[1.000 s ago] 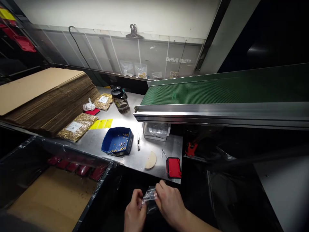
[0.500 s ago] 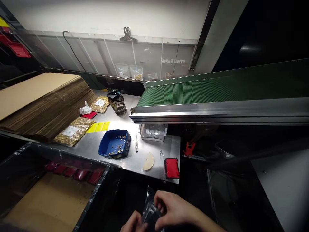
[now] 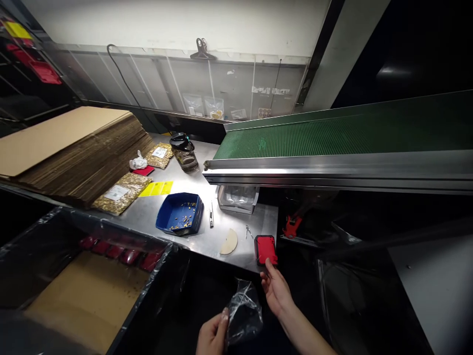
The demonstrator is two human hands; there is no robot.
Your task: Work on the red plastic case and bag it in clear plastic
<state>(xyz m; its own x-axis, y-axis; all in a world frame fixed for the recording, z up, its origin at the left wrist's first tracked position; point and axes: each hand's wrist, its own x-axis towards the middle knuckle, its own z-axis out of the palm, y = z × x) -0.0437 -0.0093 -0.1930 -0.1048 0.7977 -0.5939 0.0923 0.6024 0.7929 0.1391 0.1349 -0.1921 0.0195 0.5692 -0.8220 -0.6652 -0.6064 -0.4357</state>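
My left hand, at the bottom of the view, pinches the edge of a clear plastic bag. The bag's mouth looks spread apart. My right hand is stretched toward a red rectangular item with a black rim at the table's front right corner. Its fingers are extended, with a fingertip over the item's near edge; whether they touch it I cannot tell. Left of the red item lie a small metal piece and a half-round tan disc.
A blue bin with small gold pieces and a cutter knife are on the metal table. A green conveyor rises rightward. A lined box holds red packets. Cardboard sheets are stacked at left.
My right hand has let go of the plastic bag and moved up to the red item. My left hand still holds the bag, which now hangs more open.
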